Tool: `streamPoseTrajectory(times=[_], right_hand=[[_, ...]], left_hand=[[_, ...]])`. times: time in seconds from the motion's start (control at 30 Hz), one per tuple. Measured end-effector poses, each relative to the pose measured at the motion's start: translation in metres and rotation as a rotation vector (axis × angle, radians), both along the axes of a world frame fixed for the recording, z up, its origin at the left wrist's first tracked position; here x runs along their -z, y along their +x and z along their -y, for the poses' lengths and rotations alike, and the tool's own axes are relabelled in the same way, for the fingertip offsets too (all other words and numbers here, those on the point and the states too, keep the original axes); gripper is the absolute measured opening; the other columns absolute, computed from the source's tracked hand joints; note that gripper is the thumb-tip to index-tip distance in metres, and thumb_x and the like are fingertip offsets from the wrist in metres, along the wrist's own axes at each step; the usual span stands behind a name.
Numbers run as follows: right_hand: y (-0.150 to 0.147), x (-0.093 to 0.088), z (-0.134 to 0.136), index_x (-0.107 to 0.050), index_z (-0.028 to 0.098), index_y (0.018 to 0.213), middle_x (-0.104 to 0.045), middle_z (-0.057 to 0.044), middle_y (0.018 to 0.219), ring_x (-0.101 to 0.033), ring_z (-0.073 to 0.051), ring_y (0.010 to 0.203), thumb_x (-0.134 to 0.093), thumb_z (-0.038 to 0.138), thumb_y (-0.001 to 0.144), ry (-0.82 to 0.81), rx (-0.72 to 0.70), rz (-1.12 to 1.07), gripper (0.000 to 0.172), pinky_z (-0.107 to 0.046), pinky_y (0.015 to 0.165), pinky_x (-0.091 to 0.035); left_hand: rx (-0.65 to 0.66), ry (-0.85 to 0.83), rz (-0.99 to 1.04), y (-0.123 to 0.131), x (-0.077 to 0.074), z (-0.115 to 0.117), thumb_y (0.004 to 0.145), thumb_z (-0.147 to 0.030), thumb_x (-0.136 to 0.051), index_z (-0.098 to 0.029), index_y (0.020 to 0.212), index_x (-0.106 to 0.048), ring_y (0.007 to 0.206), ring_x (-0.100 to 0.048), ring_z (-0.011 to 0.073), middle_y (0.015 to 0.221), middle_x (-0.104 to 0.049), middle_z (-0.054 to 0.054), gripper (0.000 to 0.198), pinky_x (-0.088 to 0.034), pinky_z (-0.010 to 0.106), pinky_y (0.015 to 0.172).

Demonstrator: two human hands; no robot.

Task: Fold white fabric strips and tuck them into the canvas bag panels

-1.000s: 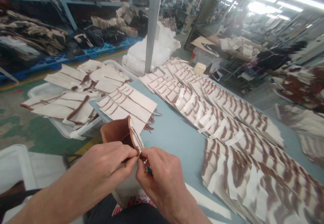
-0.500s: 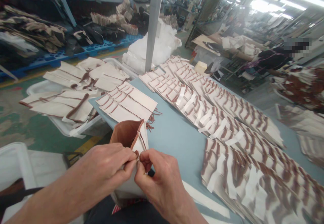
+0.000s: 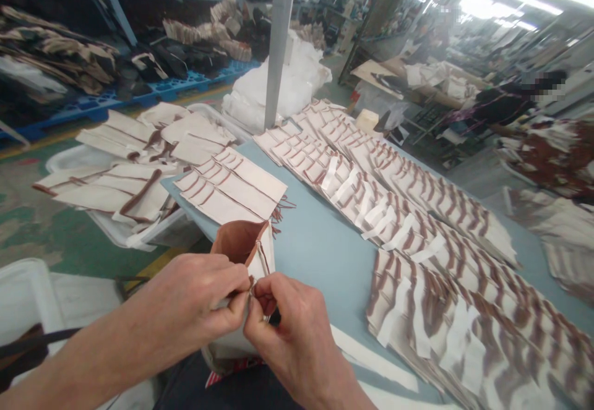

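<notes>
A cream piece with a brown lining point(image 3: 239, 240) stands open at the top, close to my body at the table's near edge. My left hand point(image 3: 208, 295) pinches the piece's brown-trimmed edge from the left. Right beside it, my right hand point(image 3: 285, 311) pinches the same edge, its fingertips almost touching those of the left. What lies between the fingertips is too small to make out. Just beyond the piece, a flat stack of cream panels with brown strips point(image 3: 232, 184) rests on the blue-grey table point(image 3: 325, 255).
Rows of overlapping cream and brown panels point(image 3: 417, 230) cover the table's right side, some with white strips. A white tub point(image 3: 139, 237) heaped with panels stands left. A grey post point(image 3: 278, 51) rises beyond the table. A person point(image 3: 505, 104) is at the far right.
The lined piece's open top has shifted slightly right and its opening looks a little narrower. Both hands keep their pinch, with the left wrist slightly higher.
</notes>
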State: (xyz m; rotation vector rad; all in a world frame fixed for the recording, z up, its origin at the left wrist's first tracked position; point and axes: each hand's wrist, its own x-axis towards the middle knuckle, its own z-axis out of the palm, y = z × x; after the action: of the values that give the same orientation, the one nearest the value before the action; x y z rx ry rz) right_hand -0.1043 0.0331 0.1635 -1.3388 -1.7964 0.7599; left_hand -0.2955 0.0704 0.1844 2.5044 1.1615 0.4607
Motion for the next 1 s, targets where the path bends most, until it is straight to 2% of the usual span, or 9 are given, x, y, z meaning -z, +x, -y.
streamPoseTrajectory(times=[0.13,0.23,0.37,0.47,0.53,0.63,0.77,0.87,1.0], right_hand=[[0.001,0.001,0.001,-0.064,0.021,0.079,-0.068,0.003,0.069,-0.062,-0.012,0.060,-0.059,0.013,0.080,-0.003,0.013,0.015,0.009,-0.024,0.061,-0.039],[0.002,0.001,0.000,-0.064,0.021,0.080,-0.068,0.003,0.070,-0.063,-0.012,0.062,-0.058,0.015,0.082,-0.051,0.006,0.004,0.009,-0.023,0.062,-0.041],[0.002,-0.002,0.001,-0.064,0.021,0.077,-0.066,0.004,0.067,-0.062,-0.011,0.060,-0.057,0.016,0.081,-0.107,0.032,-0.040,0.009,-0.021,0.062,-0.043],[0.002,-0.009,0.003,-0.062,0.021,0.074,-0.065,0.006,0.065,-0.061,-0.010,0.058,-0.056,0.015,0.078,-0.144,0.029,-0.092,0.010,-0.019,0.061,-0.044],[0.001,-0.012,0.004,-0.062,0.021,0.073,-0.064,0.006,0.064,-0.061,-0.009,0.059,-0.055,0.015,0.078,-0.157,0.021,-0.106,0.010,-0.019,0.061,-0.044],[-0.001,-0.014,0.005,-0.062,0.021,0.073,-0.063,0.006,0.063,-0.061,-0.010,0.058,-0.056,0.014,0.079,-0.119,0.004,-0.107,0.011,-0.020,0.060,-0.044],[-0.005,-0.012,0.006,-0.062,0.021,0.075,-0.064,0.005,0.064,-0.061,-0.009,0.057,-0.058,0.014,0.081,-0.013,-0.023,-0.125,0.010,-0.020,0.058,-0.044],[-0.008,-0.010,0.006,-0.063,0.021,0.077,-0.066,0.005,0.066,-0.061,-0.009,0.057,-0.057,0.013,0.080,0.021,-0.041,-0.121,0.010,-0.020,0.059,-0.044],[-0.009,-0.008,0.005,-0.062,0.021,0.077,-0.066,0.005,0.067,-0.062,-0.010,0.058,-0.055,0.012,0.079,0.069,-0.023,-0.088,0.011,-0.020,0.059,-0.043]], left_hand=[[-0.135,0.038,0.164,0.013,0.001,0.004,0.088,-0.012,-0.049,-0.022,0.068,-0.061,0.057,-0.058,0.0125,0.062,-0.060,-0.004,0.025,-0.039,0.027,0.059],[-0.215,-0.021,0.248,0.019,-0.002,0.004,0.084,-0.014,-0.051,-0.020,0.067,-0.065,0.055,-0.060,0.0100,0.060,-0.064,-0.004,0.023,-0.041,0.022,0.058],[-0.329,-0.305,0.455,0.018,0.001,0.006,0.077,-0.019,-0.055,-0.019,0.062,-0.068,0.047,-0.055,0.0087,0.054,-0.064,-0.005,0.019,-0.040,0.017,0.048],[-0.374,-0.583,0.662,0.013,0.011,0.012,0.081,-0.029,-0.060,-0.018,0.065,-0.067,0.050,-0.056,0.0108,0.056,-0.064,-0.003,0.020,-0.044,0.017,0.047],[-0.361,-0.664,0.732,0.009,0.016,0.018,0.085,-0.032,-0.062,-0.018,0.070,-0.068,0.055,-0.058,0.0121,0.061,-0.067,-0.001,0.021,-0.047,0.018,0.051],[-0.348,-0.613,0.667,0.006,0.013,0.025,0.089,-0.028,-0.058,-0.019,0.076,-0.071,0.062,-0.062,0.0133,0.068,-0.070,-0.002,0.020,-0.050,0.019,0.058],[-0.297,-0.470,0.492,-0.001,-0.002,0.026,0.092,-0.025,-0.053,-0.022,0.075,-0.070,0.061,-0.062,0.0113,0.066,-0.067,-0.005,0.024,-0.046,0.019,0.061],[-0.229,-0.416,0.397,-0.005,-0.010,0.022,0.086,-0.022,-0.055,-0.023,0.073,-0.066,0.057,-0.058,0.0091,0.063,-0.064,-0.008,0.017,-0.043,0.018,0.057],[-0.227,-0.338,0.339,-0.004,-0.013,0.016,0.082,-0.019,-0.056,-0.023,0.071,-0.064,0.055,-0.057,0.0078,0.061,-0.063,-0.010,0.014,-0.042,0.017,0.056]])
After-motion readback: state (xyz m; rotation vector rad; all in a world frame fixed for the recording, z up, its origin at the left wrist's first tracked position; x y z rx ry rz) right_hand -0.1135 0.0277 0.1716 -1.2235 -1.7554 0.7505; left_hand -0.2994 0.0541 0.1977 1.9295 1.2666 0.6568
